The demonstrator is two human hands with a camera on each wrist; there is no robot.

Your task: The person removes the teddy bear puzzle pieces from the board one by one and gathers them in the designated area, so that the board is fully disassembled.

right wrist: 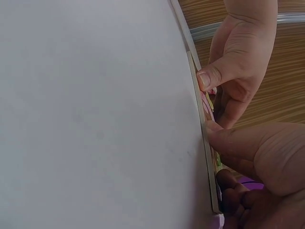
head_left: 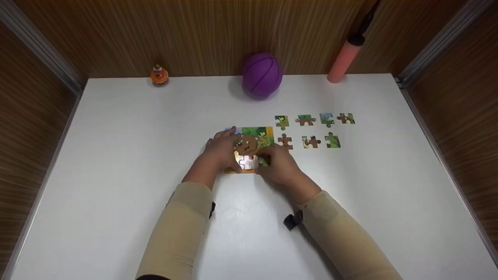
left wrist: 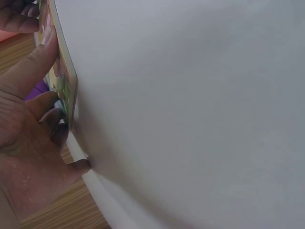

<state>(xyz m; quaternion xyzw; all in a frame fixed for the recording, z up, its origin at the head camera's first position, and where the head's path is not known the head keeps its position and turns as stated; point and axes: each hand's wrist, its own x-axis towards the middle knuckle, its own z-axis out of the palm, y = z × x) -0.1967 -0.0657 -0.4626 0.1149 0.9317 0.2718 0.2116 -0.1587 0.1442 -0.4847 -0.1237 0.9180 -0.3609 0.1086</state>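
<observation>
A bear jigsaw puzzle (head_left: 246, 144) lies on the white table in a flat board. My left hand (head_left: 223, 149) rests over its left side, thumb on the picture and the other fingers spread along the far left edge. At the right side of the board, my right hand (head_left: 279, 165) pinches a green puzzle piece (head_left: 264, 160) between curled fingers and thumb; the hand hides much of this piece. Glare covers joined pieces (head_left: 248, 162) between the two hands. In the right wrist view both thumbs press on the puzzle near the edge of the board (right wrist: 202, 119).
Several loose puzzle pieces (head_left: 311, 142) lie in two rows right of the board. Along the back stand a small orange toy (head_left: 159, 75), a purple ball (head_left: 262, 76) and a pink hand pump (head_left: 344, 62). Wood-grain panels (head_left: 194, 35) border the table.
</observation>
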